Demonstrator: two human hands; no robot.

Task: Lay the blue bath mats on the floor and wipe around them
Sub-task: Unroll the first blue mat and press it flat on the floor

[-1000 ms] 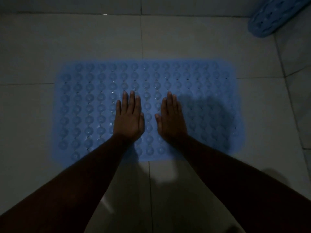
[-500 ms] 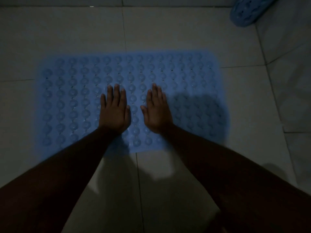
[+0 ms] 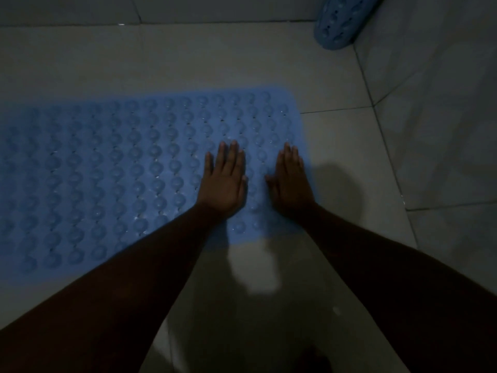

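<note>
A blue bath mat lies flat on the tiled floor. The left hand and right hand press palm-down, fingers extended, on its right end, grasping nothing. A second blue mat stands at the far right.

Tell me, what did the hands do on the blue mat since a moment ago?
Both hands slid from the middle of the mat to its right end: the left hand lies flat near that end, the right hand at the very edge. Nothing was grabbed or let go. Both palms remain flat and open, the mat is still spread on the tiled floor, and the second mat still waits in the corner.
</note>
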